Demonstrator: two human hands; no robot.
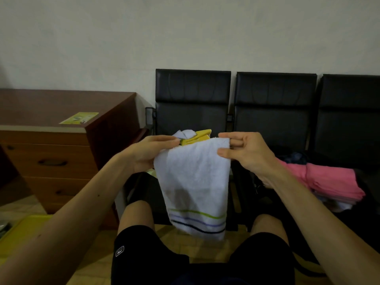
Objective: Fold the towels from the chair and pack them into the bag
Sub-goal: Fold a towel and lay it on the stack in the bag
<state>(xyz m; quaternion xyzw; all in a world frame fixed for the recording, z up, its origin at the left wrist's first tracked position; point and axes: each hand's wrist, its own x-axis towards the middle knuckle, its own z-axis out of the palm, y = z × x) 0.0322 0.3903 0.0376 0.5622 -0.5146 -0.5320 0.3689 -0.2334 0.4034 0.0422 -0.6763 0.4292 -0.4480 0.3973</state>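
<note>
Head view: we look down past our knees at a row of black chairs (193,112) against the wall.
Towel: the white towel (195,182), striped near its lower hem, hangs in the air between our hands, in front of the leftmost chair and touching no seat.
Left hand: our left hand (152,153) grips the upper left corner, where the cloth is bunched.
Right hand: our right hand (244,153) pinches the upper right corner between thumb and forefinger.
Waiting: pink towels (333,182) lie heaped on the next chair.
Bag: a yellow item (202,135) with pale cloth on it sits behind our hands; we cannot tell whether it is the bag.
Risk: we judge the bunched left corner could make the fold come out crooked. A light pinch on the right could also slip, dropping the towel to the floor.
</note>
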